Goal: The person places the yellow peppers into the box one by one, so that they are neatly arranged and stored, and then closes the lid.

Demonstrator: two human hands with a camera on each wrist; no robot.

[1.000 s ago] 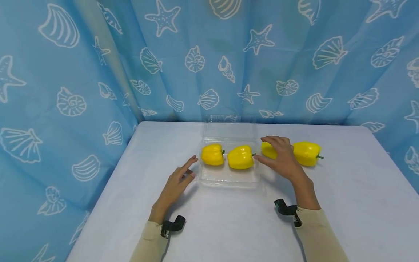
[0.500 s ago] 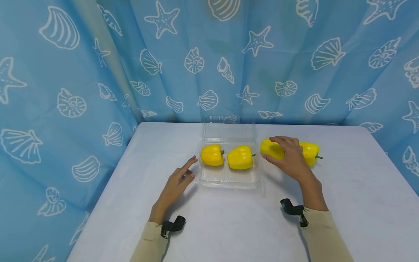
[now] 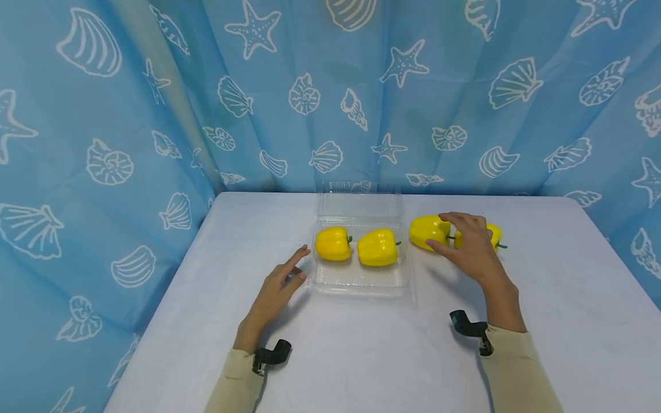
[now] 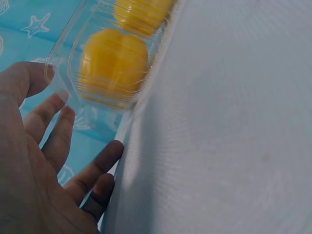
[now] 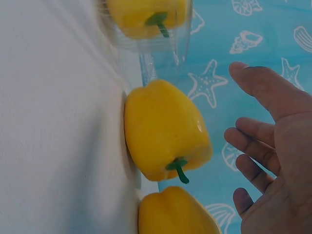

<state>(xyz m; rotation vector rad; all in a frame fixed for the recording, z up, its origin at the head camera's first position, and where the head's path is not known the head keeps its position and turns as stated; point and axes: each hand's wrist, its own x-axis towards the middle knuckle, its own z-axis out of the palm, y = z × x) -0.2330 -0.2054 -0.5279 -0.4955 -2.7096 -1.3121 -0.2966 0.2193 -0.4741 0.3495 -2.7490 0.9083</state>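
Observation:
My left hand [image 3: 275,295], fingers spread, is at the left side of a clear plastic clamshell box [image 3: 361,282]; in the left wrist view a fingertip meets or overlaps its rim. Inside that box lie a yellow bell pepper [image 3: 333,244] on the left and another yellow pepper [image 3: 377,248] on the right, both with green stems. My right hand [image 3: 471,246] hovers over two more yellow peppers outside the box, fingers apart and holding nothing. The nearer pepper [image 5: 165,129] lies just right of the box; the far-right pepper [image 5: 175,214] is partly hidden by the hand in the head view.
The box's clear lid [image 3: 360,206] stands open at the back, towards the curtain. A white cloth covers the table [image 3: 372,350]. A blue curtain [image 3: 330,115] with shell prints hangs behind and at the left. Black camera mounts [image 3: 272,354] sit on both wrists.
My right hand has moved right, away from the box and over the two loose peppers, uncovering more of the nearer one. My left hand and the peppers have stayed put.

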